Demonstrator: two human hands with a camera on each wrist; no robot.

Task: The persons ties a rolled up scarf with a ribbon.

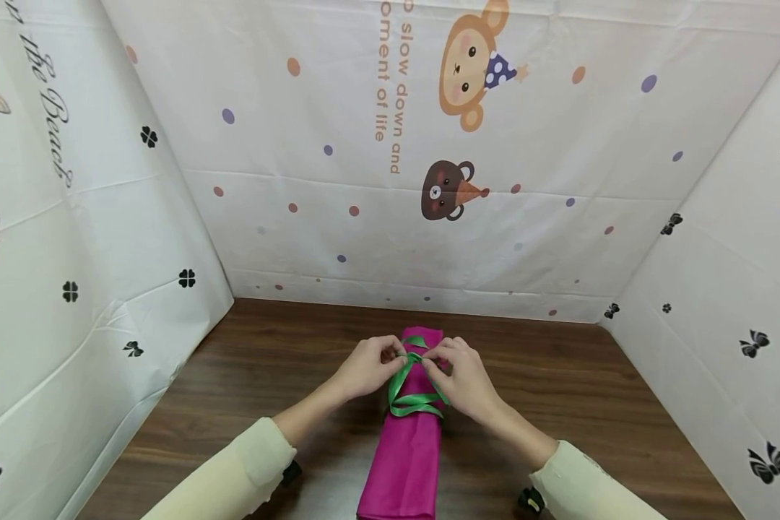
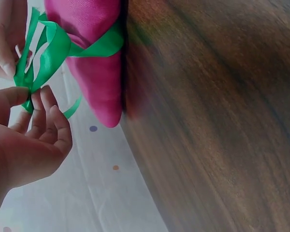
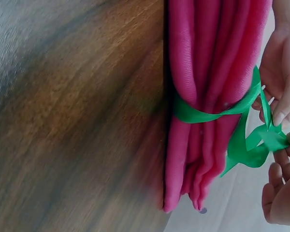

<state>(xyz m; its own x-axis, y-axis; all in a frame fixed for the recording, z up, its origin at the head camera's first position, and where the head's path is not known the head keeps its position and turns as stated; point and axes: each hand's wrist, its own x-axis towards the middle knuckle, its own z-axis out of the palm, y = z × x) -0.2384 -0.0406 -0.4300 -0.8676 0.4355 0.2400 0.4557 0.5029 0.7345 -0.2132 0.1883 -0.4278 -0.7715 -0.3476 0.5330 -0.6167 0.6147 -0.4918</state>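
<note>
A magenta cloth roll point(image 1: 399, 455) lies lengthwise before me, with a green ribbon point(image 1: 412, 404) wrapped round it and crossing over its top. Thumb and fingertips of my left hand point(image 1: 368, 367) pinch the ribbon above the far part of the roll. Close beside it, my right hand point(image 1: 463, 379) pinches the same ribbon from the other side. A raised green loop point(image 2: 55, 53) shows between the hands in the left wrist view. From the right wrist view, one ribbon band point(image 3: 203, 115) cinches the folded cloth, and the ribbon bunches at the right fingertips.
Dark brown wood-grain table point(image 1: 286, 347) lies under the roll. White printed sheets hang at the back point(image 1: 266, 238), left point(image 1: 117, 238) and right point(image 1: 708, 289), meeting the table's edges. Both forearms wear pale sleeves point(image 1: 247, 462), with a dark device point(image 1: 531, 500) under the right wrist.
</note>
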